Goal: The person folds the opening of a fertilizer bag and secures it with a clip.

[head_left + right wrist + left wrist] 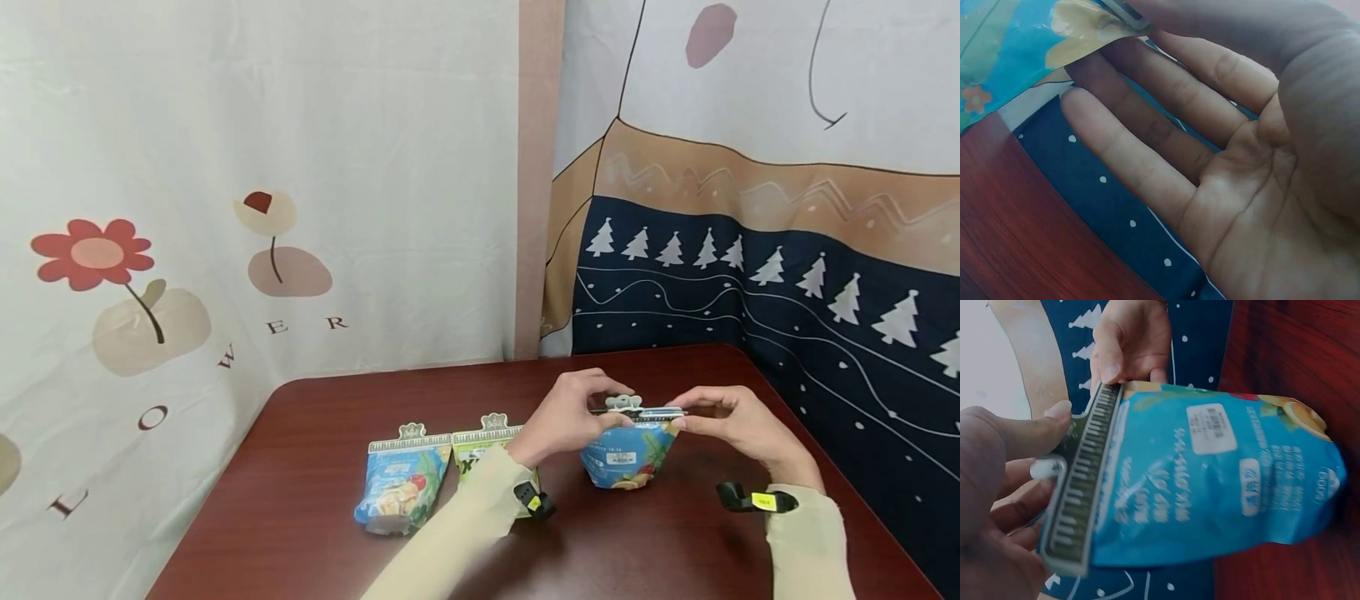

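Note:
A blue food bag [622, 462] with a fruit print and a white barcode label stands at the right of the table, its top edge in a metal bag clip [1079, 506] marked with a ruler-like pattern. The left hand [564, 417] grips the clip, its thumb at the handle and its fingers behind it. At the clip's other end, the right hand [723, 417] pinches the corner of the clip and bag between thumb and forefinger. Its other fingers [1138, 165] extend behind the bag in the right wrist view.
To the left on the dark red table [300, 467] lie another blue bag [405, 487] and a green bag [468, 450], each with a similar clip along its top. The left forearm partly hides the green one. Printed curtains [420, 208] hang behind the table.

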Tool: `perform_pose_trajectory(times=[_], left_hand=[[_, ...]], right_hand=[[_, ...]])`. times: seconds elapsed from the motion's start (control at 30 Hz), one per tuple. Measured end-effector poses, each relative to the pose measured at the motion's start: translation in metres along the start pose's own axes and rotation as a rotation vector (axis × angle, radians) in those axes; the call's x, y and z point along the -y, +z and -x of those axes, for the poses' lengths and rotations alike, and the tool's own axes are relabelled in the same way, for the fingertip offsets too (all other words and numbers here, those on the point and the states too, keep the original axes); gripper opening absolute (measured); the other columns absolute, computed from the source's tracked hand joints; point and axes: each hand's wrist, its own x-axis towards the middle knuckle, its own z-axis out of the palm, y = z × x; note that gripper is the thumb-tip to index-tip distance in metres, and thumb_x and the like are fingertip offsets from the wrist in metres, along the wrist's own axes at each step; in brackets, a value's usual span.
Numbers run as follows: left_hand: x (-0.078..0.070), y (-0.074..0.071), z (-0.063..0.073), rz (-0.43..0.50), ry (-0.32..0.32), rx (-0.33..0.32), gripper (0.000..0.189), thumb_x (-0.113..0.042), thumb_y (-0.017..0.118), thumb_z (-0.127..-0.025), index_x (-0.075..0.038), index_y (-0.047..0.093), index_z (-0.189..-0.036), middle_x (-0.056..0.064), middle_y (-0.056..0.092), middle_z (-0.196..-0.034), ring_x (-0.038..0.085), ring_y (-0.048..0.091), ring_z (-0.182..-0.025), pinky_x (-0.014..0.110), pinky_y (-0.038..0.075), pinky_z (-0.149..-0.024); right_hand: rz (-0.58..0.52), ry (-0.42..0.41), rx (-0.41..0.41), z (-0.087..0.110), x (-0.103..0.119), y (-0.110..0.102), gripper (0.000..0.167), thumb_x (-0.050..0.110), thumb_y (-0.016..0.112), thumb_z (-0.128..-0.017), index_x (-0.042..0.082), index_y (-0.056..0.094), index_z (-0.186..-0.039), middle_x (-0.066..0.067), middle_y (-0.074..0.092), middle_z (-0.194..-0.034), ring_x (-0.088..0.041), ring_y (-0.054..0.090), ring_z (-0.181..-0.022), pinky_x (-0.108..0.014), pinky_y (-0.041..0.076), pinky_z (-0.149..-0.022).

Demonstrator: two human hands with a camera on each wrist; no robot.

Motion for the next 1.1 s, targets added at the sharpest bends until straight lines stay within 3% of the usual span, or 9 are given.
perform_pose_trajectory(times=[0.17,0.37,0.53,0.67,0.9,1.1], left_hand=[[0.014,-0.002,0.015,0.092,-0.063,-0.039,0.031,-0.021,0.082,-0.089,-0.023,0.076,-0.119,-0.012,0.07,-0.107,-0.002,0.062,-0.1,0.014,0.055,-0.087],[0.029,-0.003,0.036,0.172,-0.124,-0.137,0.027,-0.02,0.081,-0.089,-0.022,0.077,-0.116,-0.01,0.075,-0.112,0.003,0.065,-0.093,0.02,0.056,-0.078],[0.038,0.002,0.049,0.343,-0.212,-0.207,0.019,-0.02,0.081,-0.089,-0.02,0.078,-0.107,-0.004,0.079,-0.104,0.005,0.071,-0.089,0.022,0.058,-0.078],[0.042,0.007,0.052,0.408,-0.25,-0.255,0.015,-0.02,0.082,-0.088,-0.021,0.079,-0.103,-0.001,0.08,-0.099,0.005,0.072,-0.086,0.022,0.055,-0.075],[0.042,0.008,0.053,0.399,-0.267,-0.306,0.014,-0.017,0.082,-0.088,-0.02,0.081,-0.101,-0.002,0.081,-0.096,0.004,0.073,-0.087,0.021,0.055,-0.074],[0.041,0.006,0.048,0.433,-0.306,-0.295,0.012,-0.012,0.08,-0.088,-0.017,0.082,-0.098,0.0,0.081,-0.094,0.006,0.074,-0.08,0.023,0.059,-0.071]], right_hand=[[-0.012,-0.005,0.011,-0.001,0.0,0.0,0.028,0.013,0.075,-0.094,0.0,0.072,-0.118,0.007,0.079,-0.104,-0.022,0.075,-0.089,-0.029,0.062,-0.079],[-0.017,0.001,0.005,-0.002,0.0,0.0,0.028,0.012,0.075,-0.093,-0.001,0.071,-0.118,0.005,0.08,-0.102,-0.019,0.075,-0.087,-0.029,0.062,-0.079],[-0.003,0.025,-0.008,-0.003,-0.001,0.001,0.029,0.014,0.076,-0.093,-0.001,0.072,-0.117,0.006,0.08,-0.1,-0.016,0.075,-0.085,-0.028,0.062,-0.079],[0.008,0.044,-0.021,-0.003,-0.003,0.002,0.03,0.016,0.077,-0.092,-0.001,0.072,-0.117,0.006,0.08,-0.099,-0.018,0.075,-0.086,-0.027,0.061,-0.079],[0.03,0.033,-0.046,-0.003,-0.003,0.005,0.026,0.018,0.077,-0.092,0.002,0.075,-0.113,0.006,0.079,-0.096,-0.021,0.073,-0.083,-0.027,0.061,-0.075],[0.05,0.02,-0.074,-0.002,0.0,0.006,0.023,0.018,0.078,-0.092,0.003,0.076,-0.11,0.006,0.079,-0.093,-0.018,0.073,-0.08,-0.028,0.061,-0.074]])
